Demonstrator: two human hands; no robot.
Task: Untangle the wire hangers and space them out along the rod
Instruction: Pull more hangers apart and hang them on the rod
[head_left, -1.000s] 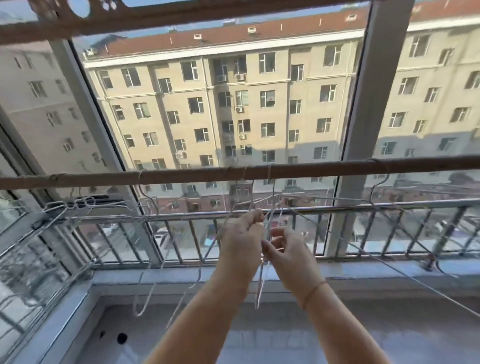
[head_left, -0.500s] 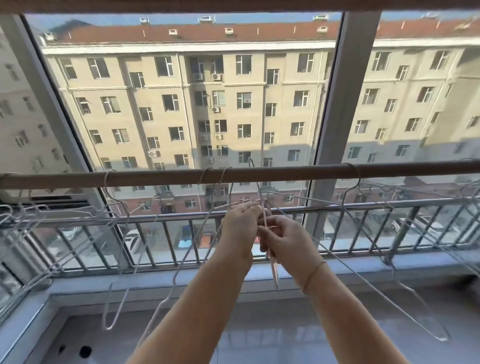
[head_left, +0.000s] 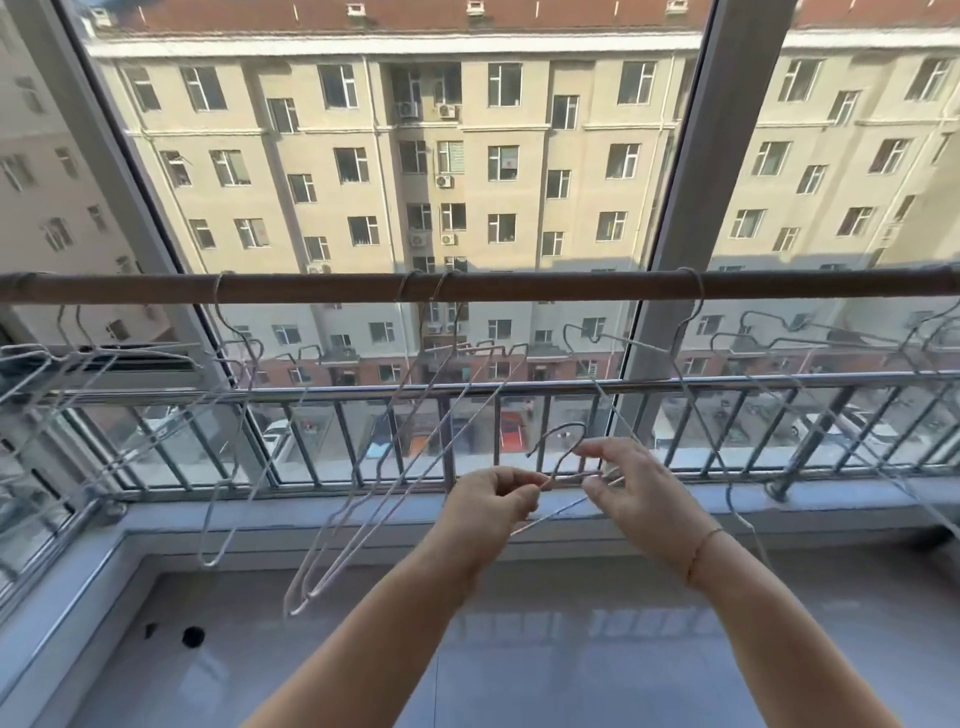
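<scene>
Both hands are raised below the brown rod (head_left: 519, 285), clear of it. Left hand (head_left: 493, 501) pinches shut on the neck of a loose wire hanger (head_left: 563, 470), whose hook (head_left: 558, 434) curls upward, off the rod. Right hand (head_left: 636, 488) holds the same hanger's wire between narrowed fingers. Two hangers (head_left: 395, 447) hang together left of centre; one (head_left: 228, 426) hangs further left, another (head_left: 717, 415) to the right. Bare rod shows between these hooks. The railing (head_left: 519, 387) runs behind. No legible writing.
</scene>
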